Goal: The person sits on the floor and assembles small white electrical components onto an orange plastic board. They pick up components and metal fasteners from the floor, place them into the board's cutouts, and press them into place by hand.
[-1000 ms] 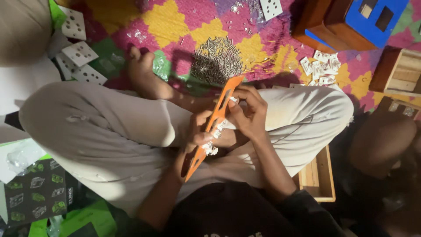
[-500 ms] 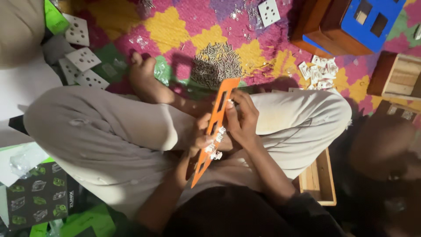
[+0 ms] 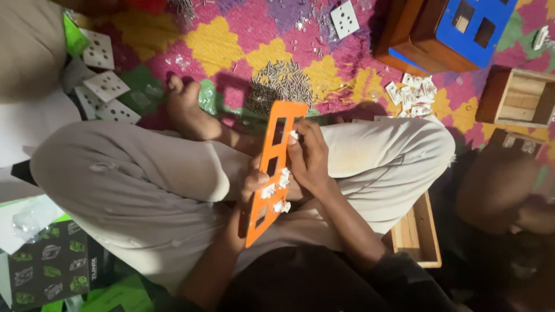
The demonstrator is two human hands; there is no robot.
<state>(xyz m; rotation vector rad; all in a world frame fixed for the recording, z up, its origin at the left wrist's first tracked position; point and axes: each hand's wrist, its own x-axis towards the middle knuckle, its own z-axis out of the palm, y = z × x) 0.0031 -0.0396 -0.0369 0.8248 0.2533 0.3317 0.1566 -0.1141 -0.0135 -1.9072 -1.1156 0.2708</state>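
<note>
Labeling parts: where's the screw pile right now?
Head view, upper centre: the screw pile lies on the patterned mat, just beyond the orange plate's top end, right of the bare foot.

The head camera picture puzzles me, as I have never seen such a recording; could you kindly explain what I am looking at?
There is no machine here: a person sits cross-legged on a colourful patterned mat, and a camera worn on the head looks down at the lap. The left hand grips a long orange plate with rectangular openings. The right hand presses against its edge near small white pieces fitted on it. On the mat lie a heap of small metal screws, white square plates, more loose white pieces, and wooden boxes, one with a blue face.
</note>
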